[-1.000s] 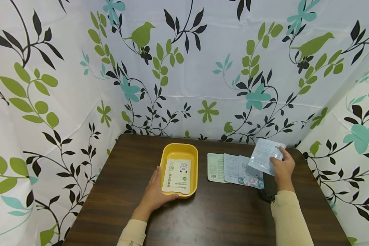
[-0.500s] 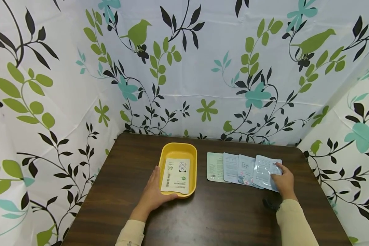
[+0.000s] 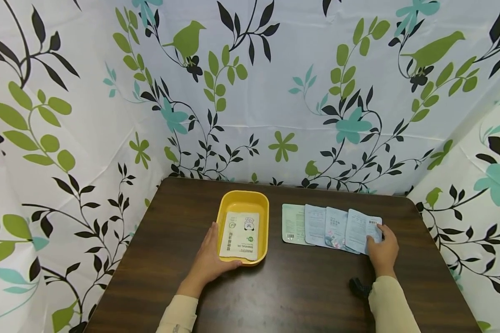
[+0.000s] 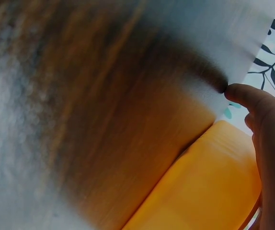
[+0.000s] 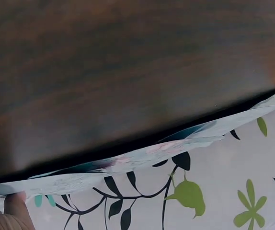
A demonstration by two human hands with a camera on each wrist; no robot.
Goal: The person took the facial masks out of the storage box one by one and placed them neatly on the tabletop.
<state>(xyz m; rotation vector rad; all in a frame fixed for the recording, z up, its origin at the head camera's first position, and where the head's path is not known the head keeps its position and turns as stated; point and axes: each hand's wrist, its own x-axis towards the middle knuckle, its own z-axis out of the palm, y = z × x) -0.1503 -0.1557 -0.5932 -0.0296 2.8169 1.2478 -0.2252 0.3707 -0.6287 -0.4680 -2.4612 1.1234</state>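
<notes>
A yellow plastic tray (image 3: 265,231) stands on the table, with a cream flat packet (image 3: 239,236) printed with a panda and "essential oil" lying in it. My left hand (image 3: 210,259) rests at the tray's near left corner, fingers extended along the left wall and thumb along the front. In the left wrist view the same tray (image 4: 200,187) shows beside the hand. To the right lies an overlapping row of flat packets, a green one (image 3: 293,224) leftmost. My right hand (image 3: 384,249) pinches the right edge of the rightmost pale blue packet (image 3: 357,231); its thumb (image 5: 17,206) shows in the right wrist view.
Two more pale blue packets, one plain (image 3: 315,226) and one with pink flowers (image 3: 335,229), lie between the outer ones. A dark object (image 3: 359,287) sits beside the right sleeve. A leaf-patterned curtain (image 3: 250,92) surrounds the brown table (image 3: 283,296) at the back and sides.
My right hand has lowered the rightmost pale blue packet from above the table onto the end of the row. My left hand stays at the tray. The view has shifted slightly.
</notes>
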